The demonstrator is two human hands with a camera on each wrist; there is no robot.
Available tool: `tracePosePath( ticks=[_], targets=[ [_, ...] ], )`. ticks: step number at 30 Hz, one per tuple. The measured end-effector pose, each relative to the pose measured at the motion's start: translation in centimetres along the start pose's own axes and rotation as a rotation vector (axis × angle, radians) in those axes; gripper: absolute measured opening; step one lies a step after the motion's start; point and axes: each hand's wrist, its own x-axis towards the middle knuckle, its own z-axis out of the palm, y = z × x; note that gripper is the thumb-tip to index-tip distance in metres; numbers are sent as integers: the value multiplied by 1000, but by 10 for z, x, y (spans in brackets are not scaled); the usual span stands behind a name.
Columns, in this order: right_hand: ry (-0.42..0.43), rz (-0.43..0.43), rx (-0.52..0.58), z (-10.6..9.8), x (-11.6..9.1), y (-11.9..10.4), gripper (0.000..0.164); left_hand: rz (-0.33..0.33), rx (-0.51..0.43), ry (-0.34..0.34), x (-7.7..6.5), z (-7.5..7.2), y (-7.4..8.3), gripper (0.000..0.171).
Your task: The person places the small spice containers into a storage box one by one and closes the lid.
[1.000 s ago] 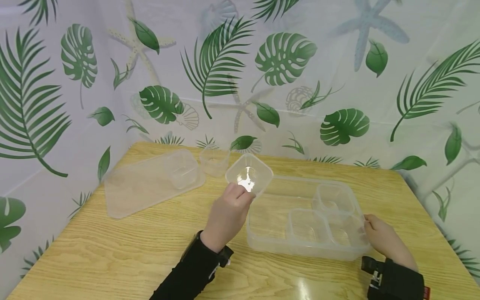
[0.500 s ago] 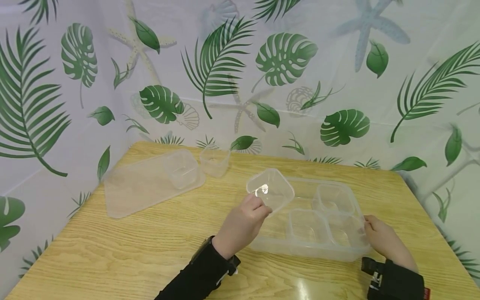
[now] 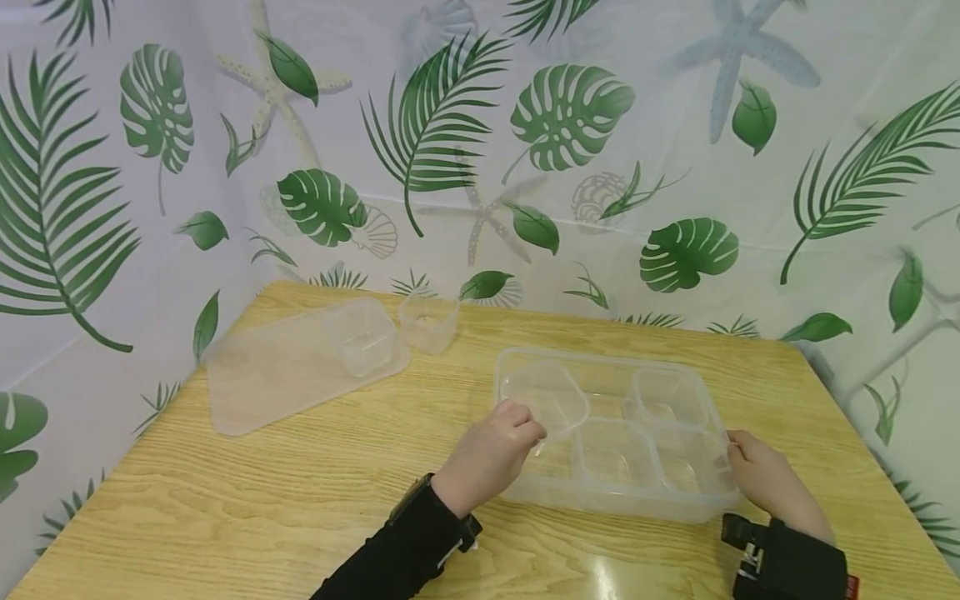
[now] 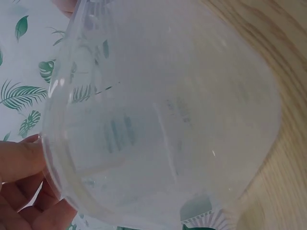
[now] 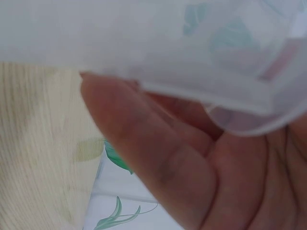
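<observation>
In the head view my left hand [image 3: 491,454] pinches the near rim of a clear, square plastic cup [image 3: 555,396]. The cup is tilted and sits over the left part of a large translucent storage box [image 3: 600,497], within its outline. Up close in the left wrist view, the cup [image 4: 168,120] fills most of the picture, thumb and fingertips [image 4: 21,160] at its rim. My right hand [image 3: 776,479] holds the box by its right end. The right wrist view shows the thumb [image 5: 139,129] against the box wall [image 5: 96,38] and other fingers partly hidden behind it.
Several square cups, such as this one [image 3: 667,400], stand in the right part of the box. A translucent flat lid [image 3: 277,375] lies at the table's left, with a cup [image 3: 367,337] on it. Another cup [image 3: 429,325] stands beside the lid. Leaf-printed cloth [image 3: 480,125] hangs behind the table.
The left hand has moved the cup rightward and down, from above the box's far left corner to inside its outline. The right hand stays at the box's right end.
</observation>
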Motion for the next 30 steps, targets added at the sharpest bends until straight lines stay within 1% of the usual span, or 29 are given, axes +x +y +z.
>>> tracePosePath(
  ticks=[5,12,17,21,30],
  targets=[
    [-6,-2,5,0,-1,0,48,-23,28,-65,-2,4,-1,7],
    [11,-5,-4,0,-1,-1,47,-23,60,-91,-3,8,-2,9],
    [-8,4,5,-1,-1,-1,48,-28,81,-123,-4,10,-3,8],
    [-32,13,13,-2,0,0,50,-25,98,-134,-4,11,-4,8],
    [-42,18,17,-2,0,0,52,-41,104,-141,-4,12,-5,5]
  ],
)
